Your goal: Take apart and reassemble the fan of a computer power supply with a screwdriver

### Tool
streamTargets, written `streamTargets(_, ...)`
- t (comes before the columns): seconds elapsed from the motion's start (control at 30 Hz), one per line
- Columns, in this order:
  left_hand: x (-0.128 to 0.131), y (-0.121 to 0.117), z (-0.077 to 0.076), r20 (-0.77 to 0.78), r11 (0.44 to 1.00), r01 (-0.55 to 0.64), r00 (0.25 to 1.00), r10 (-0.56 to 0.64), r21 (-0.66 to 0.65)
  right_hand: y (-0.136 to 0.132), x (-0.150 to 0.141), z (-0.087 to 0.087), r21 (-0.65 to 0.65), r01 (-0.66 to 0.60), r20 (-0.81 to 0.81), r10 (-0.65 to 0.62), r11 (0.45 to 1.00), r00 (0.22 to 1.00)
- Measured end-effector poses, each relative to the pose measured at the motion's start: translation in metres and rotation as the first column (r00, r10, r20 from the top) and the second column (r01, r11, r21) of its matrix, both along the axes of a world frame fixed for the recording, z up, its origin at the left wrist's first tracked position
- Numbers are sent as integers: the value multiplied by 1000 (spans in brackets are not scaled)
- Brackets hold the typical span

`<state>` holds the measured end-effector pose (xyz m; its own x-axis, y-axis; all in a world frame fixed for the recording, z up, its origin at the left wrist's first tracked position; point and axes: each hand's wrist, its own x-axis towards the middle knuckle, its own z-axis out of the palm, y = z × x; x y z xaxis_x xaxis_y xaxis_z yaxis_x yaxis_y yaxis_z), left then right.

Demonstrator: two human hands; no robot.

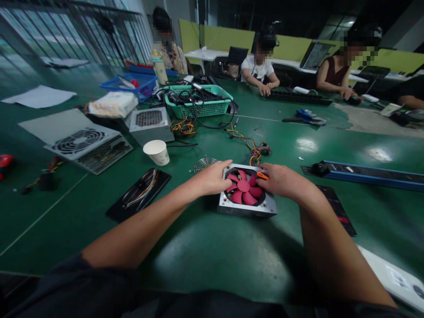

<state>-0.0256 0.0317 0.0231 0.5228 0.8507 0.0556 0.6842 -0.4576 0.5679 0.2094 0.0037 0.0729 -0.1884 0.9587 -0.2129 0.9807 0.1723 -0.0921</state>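
A metal computer power supply (247, 209) lies on the green table in front of me, its pink fan (243, 186) facing up. My left hand (214, 179) grips the left side of the casing, with the thumb by the fan opening. At the far right corner, my right hand (281, 179) is closed around a small orange-and-black tool (263, 175), most of it hidden by the fingers, and rests against the casing. A round wire fan grille (205, 164) lies just behind my left hand. Coloured cables (253, 150) trail from behind the unit.
Left of me are a paper cup (157, 152), a dark tray (139, 194) with wires, and two more power supplies (150, 126). Behind stands a green basket (198, 106) of cables. A blue-edged strip (371, 174) and a phone (336, 210) lie right. Several people sit opposite.
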Motion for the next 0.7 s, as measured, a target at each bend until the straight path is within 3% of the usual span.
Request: streamTargets(0.7, 5, 1, -9, 123, 997, -64, 991, 58, 50, 3, -2, 4, 58, 85, -58, -82, 995, 995)
